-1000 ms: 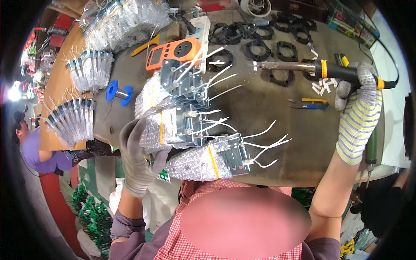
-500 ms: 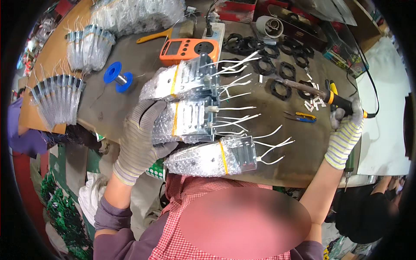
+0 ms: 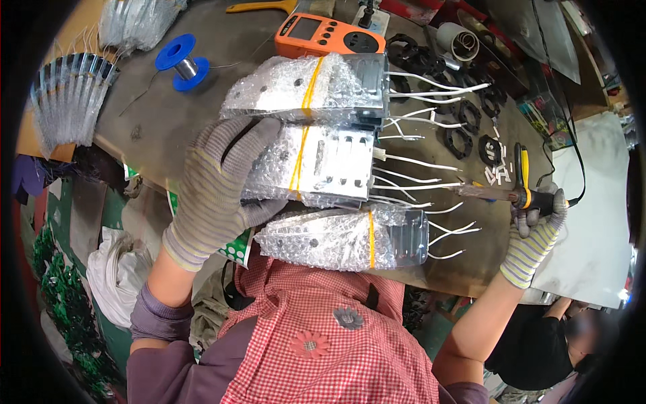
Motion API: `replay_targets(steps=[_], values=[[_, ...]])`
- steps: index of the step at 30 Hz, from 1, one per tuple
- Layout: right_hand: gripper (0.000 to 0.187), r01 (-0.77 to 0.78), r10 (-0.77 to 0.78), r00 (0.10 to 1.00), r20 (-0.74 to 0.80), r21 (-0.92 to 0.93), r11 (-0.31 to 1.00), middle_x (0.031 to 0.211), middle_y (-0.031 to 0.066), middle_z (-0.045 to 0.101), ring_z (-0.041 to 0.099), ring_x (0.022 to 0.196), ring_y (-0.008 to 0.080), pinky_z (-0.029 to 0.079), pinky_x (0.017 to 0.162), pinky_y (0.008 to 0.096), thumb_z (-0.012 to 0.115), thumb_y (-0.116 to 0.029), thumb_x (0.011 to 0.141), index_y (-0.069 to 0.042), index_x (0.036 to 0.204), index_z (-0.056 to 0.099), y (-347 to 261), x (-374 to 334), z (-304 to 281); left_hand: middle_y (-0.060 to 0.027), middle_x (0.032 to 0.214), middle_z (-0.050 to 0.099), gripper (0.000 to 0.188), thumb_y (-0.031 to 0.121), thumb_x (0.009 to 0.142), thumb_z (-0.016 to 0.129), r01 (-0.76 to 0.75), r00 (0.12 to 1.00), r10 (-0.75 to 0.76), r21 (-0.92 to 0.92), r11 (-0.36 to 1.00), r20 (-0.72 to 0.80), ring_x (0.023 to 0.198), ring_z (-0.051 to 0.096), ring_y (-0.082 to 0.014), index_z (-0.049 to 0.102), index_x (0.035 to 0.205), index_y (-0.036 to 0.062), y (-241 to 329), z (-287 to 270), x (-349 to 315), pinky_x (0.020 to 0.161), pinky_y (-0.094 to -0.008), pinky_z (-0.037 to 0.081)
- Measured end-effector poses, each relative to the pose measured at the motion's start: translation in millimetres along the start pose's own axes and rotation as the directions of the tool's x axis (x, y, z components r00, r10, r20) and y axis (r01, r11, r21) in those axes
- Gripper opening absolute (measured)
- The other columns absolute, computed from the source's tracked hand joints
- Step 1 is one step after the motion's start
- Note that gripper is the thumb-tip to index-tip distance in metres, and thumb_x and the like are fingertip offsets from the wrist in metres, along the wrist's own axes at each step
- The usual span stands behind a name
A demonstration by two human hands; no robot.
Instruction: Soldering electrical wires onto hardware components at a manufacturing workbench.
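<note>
Holding the stack steady, my left hand in its grey striped glove lies flat over the left end of the middle bubble-wrapped metal unit, fingers pressed together and curled over the wrap. Nearest me, at six o'clock from that grip, a second wrapped unit lies with a yellow rubber band around it and white wires fanning out toward three o'clock. My right hand, gloved the same, is out at three o'clock, fingers wrapped tight around the handle of a soldering iron whose tip points toward nine o'clock, close to the wire ends of the middle unit. Beyond my left hand, at twelve o'clock, a third wrapped unit sits just beside the middle one. Farther on the workbench lie an orange meter, a blue solder spool at eleven o'clock, and black ring-shaped parts toward two o'clock. At nine o'clock a fan of bagged parts hangs over the bench edge.
</note>
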State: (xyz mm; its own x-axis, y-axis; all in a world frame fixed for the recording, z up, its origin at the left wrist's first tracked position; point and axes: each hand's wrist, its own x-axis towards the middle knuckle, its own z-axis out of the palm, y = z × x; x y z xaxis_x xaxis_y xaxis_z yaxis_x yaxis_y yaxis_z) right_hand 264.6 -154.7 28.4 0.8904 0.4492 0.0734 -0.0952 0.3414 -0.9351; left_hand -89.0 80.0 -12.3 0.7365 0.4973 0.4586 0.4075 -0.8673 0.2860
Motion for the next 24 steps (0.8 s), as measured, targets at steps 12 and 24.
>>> replay_targets(steps=[12,24], values=[[0.030,-0.049,0.057,0.985,0.163,-0.052,0.997,0.063,0.0046,0.053,0.040,0.038,0.0053,0.029,0.030,0.0188,0.063,-0.032,0.091,-0.004,0.085,0.054,15.8,-3.0,12.2,-0.0147,0.123,0.052,0.086,0.026,0.055,0.085,0.006,1.000,-0.006,-0.024,1.000,-0.007,0.112,0.050,-0.0376,0.053,0.133,0.0129,1.8,1.1,-1.5,0.097,-0.0484,0.041],[0.031,-0.058,0.068,0.993,0.098,-0.094,0.994,0.065,0.0025,0.052,0.041,0.039,0.0036,0.029,0.030,0.0178,0.064,-0.035,0.090,-0.006,0.083,0.055,12.3,-2.2,12.6,-0.0146,0.122,0.053,0.086,0.026,0.053,0.086,-0.019,0.999,0.019,-0.005,1.000,-0.036,0.110,0.051,-0.0373,0.053,0.132,0.0116,2.5,2.6,2.0,0.097,-0.0483,0.041]])
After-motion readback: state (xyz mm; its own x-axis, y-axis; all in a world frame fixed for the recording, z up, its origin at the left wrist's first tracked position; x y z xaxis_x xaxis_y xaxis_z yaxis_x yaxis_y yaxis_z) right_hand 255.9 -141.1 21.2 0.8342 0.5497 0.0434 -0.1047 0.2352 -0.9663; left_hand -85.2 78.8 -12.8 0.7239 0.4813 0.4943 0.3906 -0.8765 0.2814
